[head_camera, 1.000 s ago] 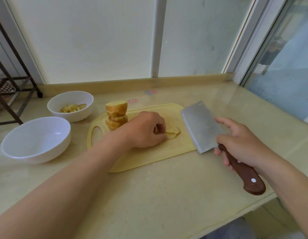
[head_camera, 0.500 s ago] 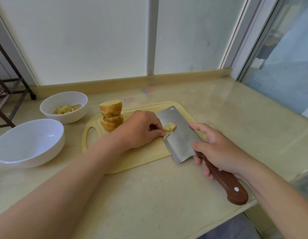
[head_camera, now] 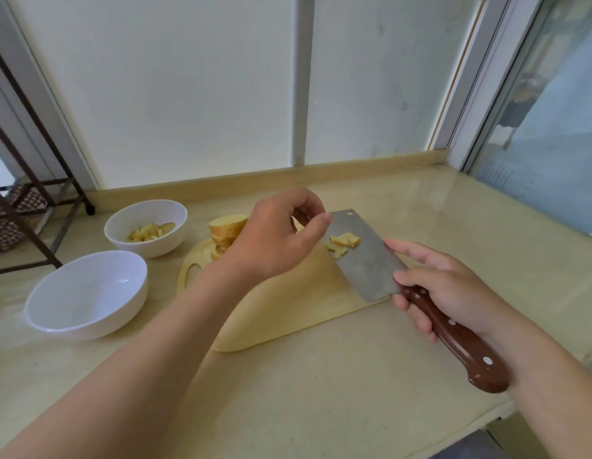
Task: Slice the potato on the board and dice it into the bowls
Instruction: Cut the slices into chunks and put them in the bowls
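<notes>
My right hand (head_camera: 448, 288) grips the brown wooden handle of a cleaver (head_camera: 369, 263). Its blade lies flat, lifted a little above the yellow cutting board (head_camera: 297, 306). A small heap of diced potato (head_camera: 343, 242) rests on the blade. My left hand (head_camera: 274, 236) hovers over the board with loosely curled fingers, its thumb tip at the blade's far left edge. Behind that hand stands a stack of potato slices (head_camera: 226, 226), partly hidden. A small white bowl (head_camera: 120, 238) at the back left holds potato dice. A larger white bowl (head_camera: 59, 321) in front of it holds nothing.
The beige counter ends at a front edge close to my right wrist. A dark metal rack (head_camera: 33, 207) stands at the far left. A wall panel runs along the back and a glass pane along the right side.
The cleaver slid under the cut pieces and now carries them, raised off the board. My left hand let go of the pieces and rose beside the blade.
</notes>
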Action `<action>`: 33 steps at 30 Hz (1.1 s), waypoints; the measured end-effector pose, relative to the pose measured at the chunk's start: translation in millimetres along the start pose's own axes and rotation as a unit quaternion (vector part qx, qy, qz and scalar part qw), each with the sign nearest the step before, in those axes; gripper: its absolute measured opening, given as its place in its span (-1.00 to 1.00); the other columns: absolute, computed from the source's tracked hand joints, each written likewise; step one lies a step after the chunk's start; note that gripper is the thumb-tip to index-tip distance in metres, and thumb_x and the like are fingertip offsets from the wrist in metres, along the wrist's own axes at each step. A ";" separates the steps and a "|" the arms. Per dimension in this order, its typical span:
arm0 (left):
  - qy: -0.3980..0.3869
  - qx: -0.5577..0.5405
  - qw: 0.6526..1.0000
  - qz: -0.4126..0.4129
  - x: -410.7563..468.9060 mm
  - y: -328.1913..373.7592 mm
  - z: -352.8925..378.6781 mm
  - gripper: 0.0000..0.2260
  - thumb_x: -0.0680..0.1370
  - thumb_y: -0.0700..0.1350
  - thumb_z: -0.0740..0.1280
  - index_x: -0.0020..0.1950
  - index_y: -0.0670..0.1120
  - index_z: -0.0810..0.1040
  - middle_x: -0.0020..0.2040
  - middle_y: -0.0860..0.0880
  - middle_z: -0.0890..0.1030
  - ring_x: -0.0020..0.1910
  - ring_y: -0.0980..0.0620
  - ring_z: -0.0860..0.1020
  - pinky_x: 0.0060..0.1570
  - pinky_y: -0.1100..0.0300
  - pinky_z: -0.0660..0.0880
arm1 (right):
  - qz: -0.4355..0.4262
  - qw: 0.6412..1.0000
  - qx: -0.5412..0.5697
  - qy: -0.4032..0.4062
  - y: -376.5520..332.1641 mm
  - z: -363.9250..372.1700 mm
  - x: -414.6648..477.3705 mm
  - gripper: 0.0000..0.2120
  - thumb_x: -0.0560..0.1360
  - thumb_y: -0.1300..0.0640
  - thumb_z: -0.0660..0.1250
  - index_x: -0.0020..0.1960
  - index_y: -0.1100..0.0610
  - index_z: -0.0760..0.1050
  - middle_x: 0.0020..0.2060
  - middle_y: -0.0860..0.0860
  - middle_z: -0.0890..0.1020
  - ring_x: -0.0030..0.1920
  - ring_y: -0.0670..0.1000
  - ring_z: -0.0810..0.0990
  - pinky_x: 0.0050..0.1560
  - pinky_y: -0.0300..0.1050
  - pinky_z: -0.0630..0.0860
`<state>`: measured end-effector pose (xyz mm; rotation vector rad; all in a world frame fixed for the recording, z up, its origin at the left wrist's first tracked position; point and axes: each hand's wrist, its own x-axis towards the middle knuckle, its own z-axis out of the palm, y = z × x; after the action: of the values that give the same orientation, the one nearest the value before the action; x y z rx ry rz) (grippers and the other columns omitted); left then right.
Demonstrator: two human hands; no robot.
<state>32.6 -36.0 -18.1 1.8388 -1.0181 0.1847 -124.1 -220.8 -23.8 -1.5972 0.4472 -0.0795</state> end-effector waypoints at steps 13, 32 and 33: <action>0.102 0.212 0.948 -0.213 0.9 -18.3 -167.8 -0.41 0.43 0.39 0.31 0.31 0.05 0.45 0.19 0.05 0.53 0.17 0.04 0.50 0.12 0.03 0.49 | -0.087 0.983 -0.083 -0.138 -108.8 147.5 54.3 -0.52 0.60 0.38 0.15 0.38 -0.07 0.38 -0.45 0.15 0.59 -0.59 0.04 0.49 -0.58 -0.18 0.44; 0.005 0.325 0.844 -0.427 -16.2 -93.6 -166.4 -0.21 0.40 0.56 -0.04 0.37 0.03 0.31 0.36 -0.17 0.42 0.30 -0.28 0.38 0.19 -0.18 0.38 | -0.079 0.942 -0.249 -0.211 -126.2 209.0 76.4 -0.59 0.58 0.35 0.08 -0.08 -0.19 0.38 -0.45 0.11 0.62 -0.53 0.05 0.55 -0.47 -0.12 0.53; 0.008 0.322 0.842 -0.433 -16.7 -95.0 -166.5 -0.24 0.41 0.55 -0.04 0.36 0.03 0.33 0.34 -0.17 0.43 0.29 -0.27 0.39 0.17 -0.15 0.39 | -0.078 0.941 -0.250 -0.212 -127.2 206.8 76.6 -0.60 0.58 0.34 0.09 -0.05 -0.18 0.40 -0.46 0.10 0.62 -0.52 0.05 0.56 -0.46 -0.12 0.53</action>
<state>139.4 123.9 -8.4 2.7226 0.0099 -0.0231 41.9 -49.6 65.2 -2.0838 -0.0059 0.2760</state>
